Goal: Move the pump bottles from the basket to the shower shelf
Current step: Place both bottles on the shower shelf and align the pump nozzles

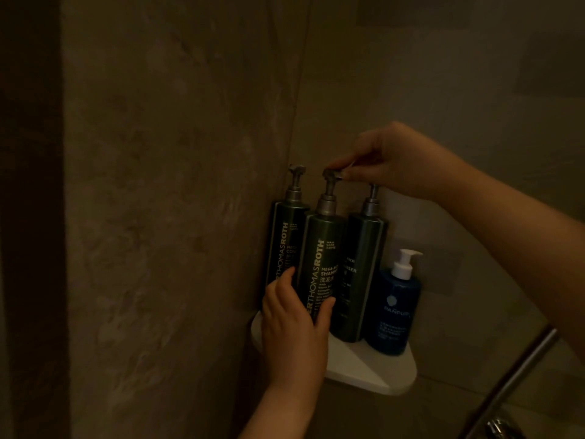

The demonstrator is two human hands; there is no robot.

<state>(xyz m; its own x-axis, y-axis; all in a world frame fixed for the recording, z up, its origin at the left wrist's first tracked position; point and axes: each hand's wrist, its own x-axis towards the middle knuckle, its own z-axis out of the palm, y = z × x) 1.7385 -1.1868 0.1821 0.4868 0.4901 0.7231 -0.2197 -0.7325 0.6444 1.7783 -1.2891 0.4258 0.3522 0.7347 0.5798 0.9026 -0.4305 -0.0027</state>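
Three tall dark green pump bottles stand on the white corner shower shelf [376, 372]. The shampoo bottle [323, 248] is in the middle and in front, with the conditioner bottle [286, 229] behind it at the left and the cleanser bottle [364, 258] at its right. My left hand [292, 324] wraps around the lower part of the shampoo bottle. My right hand [392, 160] pinches the shampoo bottle's metal pump head from above. A shorter blue bottle [395, 308] with a white pump stands at the shelf's right end.
Brown stone walls meet in the corner behind the shelf. A metal pipe [519, 372] slants up from a fitting [500, 427] at the lower right. The scene is dim. No basket is in view.
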